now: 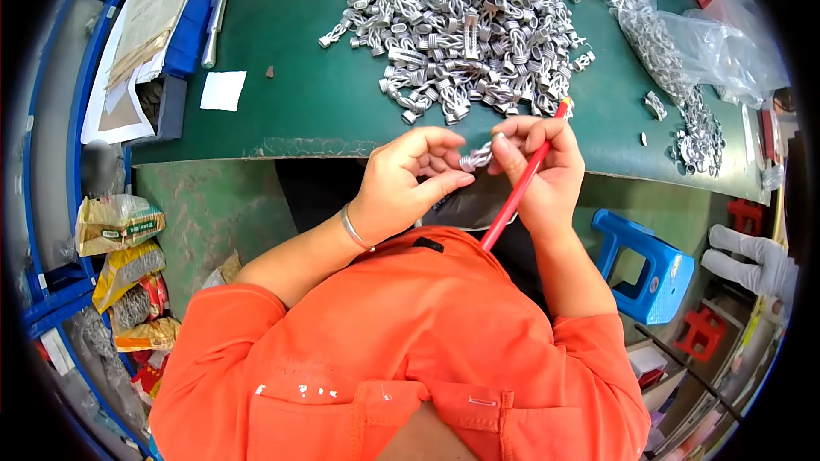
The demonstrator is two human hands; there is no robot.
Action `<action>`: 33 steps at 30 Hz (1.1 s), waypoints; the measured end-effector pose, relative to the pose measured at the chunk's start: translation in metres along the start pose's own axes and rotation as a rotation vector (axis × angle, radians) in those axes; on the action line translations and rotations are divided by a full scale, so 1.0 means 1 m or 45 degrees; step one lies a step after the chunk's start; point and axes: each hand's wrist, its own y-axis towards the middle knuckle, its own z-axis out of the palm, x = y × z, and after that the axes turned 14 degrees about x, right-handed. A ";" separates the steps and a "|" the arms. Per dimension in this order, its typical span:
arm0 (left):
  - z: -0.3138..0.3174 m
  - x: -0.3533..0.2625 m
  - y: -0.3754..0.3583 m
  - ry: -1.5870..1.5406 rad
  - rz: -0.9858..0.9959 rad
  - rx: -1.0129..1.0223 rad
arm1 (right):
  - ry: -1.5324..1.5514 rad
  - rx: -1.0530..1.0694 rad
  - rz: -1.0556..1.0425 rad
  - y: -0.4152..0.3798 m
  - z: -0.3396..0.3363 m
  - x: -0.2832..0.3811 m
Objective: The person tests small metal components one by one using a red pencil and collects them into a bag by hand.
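Note:
A small silver metal piece with a twisted, braided-looking body [476, 158] is between my two hands, just in front of the table edge. My left hand [408, 172] curls its thumb and fingers round the left end of the piece. My right hand [541, 162] pinches the other end with thumb and fingertips. A long red pencil-like stick [518, 198] with a yellowish tip also runs through the right hand, slanting down towards my lap. Beyond the hands lies a large heap of similar silver pieces [470, 30] on the green table [299, 77].
A white paper square [223, 90] lies on the table's left side, near a blue bin [190, 30] with papers. Clear plastic bags [726, 43] and loose silver pieces [699, 141] are at right. A blue stool [645, 269] stands below; bags [120, 226] sit at left.

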 end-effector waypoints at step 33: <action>-0.005 -0.007 -0.007 0.435 0.147 0.136 | -0.821 0.273 -0.664 -0.020 -0.009 0.001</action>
